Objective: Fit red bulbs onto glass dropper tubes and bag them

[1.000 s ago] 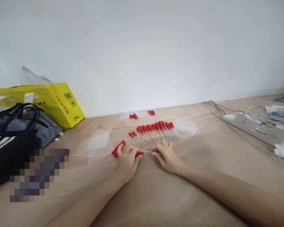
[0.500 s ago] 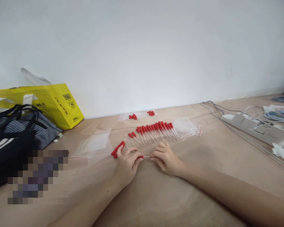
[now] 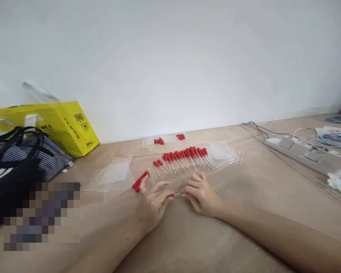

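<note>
My left hand (image 3: pixel 155 201) pinches a small red rubber bulb (image 3: pixel 172 195), most of it hidden by the fingers. A clear dropper tube (image 3: pixel 177 194) runs from the bulb to my right hand (image 3: pixel 200 194), whose fingertips are closed on its other end. Beside my left fingers lie a few loose red bulbs (image 3: pixel 140 181). Behind the hands is a row of droppers (image 3: pixel 184 158), red bulbs on clear tubes, side by side. Several bare clear tubes (image 3: pixel 152 173) lie at the row's left end.
Clear zip bags lie to the left (image 3: pixel 113 174) and right (image 3: pixel 223 151); another bag (image 3: pixel 170 139) with red bulbs sits by the wall. A yellow bag (image 3: pixel 74 129) and striped bag (image 3: pixel 55 153) stand left. At right are a power strip (image 3: pixel 295 155) and cables.
Both hands, with the bulb and tube between them, have shifted slightly down in the view. Less of the red bulb's end is covered by my left fingers, and the tube is slightly tilted.
</note>
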Tool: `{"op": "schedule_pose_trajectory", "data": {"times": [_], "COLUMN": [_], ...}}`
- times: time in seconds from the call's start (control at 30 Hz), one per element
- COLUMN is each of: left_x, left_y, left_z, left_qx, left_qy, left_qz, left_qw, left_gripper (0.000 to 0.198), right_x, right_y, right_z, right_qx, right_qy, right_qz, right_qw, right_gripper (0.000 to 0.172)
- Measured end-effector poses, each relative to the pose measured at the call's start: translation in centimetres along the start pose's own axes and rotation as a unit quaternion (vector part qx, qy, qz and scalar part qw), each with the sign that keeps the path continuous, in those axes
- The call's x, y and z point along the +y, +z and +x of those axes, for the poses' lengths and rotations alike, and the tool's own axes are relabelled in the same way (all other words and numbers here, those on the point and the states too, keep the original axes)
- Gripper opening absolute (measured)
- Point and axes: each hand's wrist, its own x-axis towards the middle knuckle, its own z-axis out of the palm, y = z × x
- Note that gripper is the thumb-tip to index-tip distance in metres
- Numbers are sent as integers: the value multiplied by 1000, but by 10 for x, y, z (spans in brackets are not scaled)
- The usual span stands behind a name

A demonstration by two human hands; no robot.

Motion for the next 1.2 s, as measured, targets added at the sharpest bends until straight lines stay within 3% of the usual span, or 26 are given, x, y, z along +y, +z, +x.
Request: {"op": "schedule_pose_trajectory", "data": {"times": [0.2,0.4,0.73,0.97,1.2], "left_x": [5,6,-5,-9,-7], "left_y": [-2,1,3,2,1], "left_z": [1,2,3,1,2], "left_qx": [8,10,12,20,27], "left_qy": [22,20,-1,9,31], "left_qz": [11,7,13,54,76], "left_qw": [1000,1000,1000,998,996], "left_gripper": [14,15,10,12,13], "right_x": [-7,-11,8,13,7], "right_y": [-1,7,3,-2,1], "right_z": [2,5,8,0,1], "right_qx": [63,92,3,57,49], "right_qy": [-66,-74,-55,-52,-76], "right_qz": [-69,-84,-64,-90,-77], "right_qw": [993,989,996,993,993], "right_gripper": [17,19,15,14,14]}}
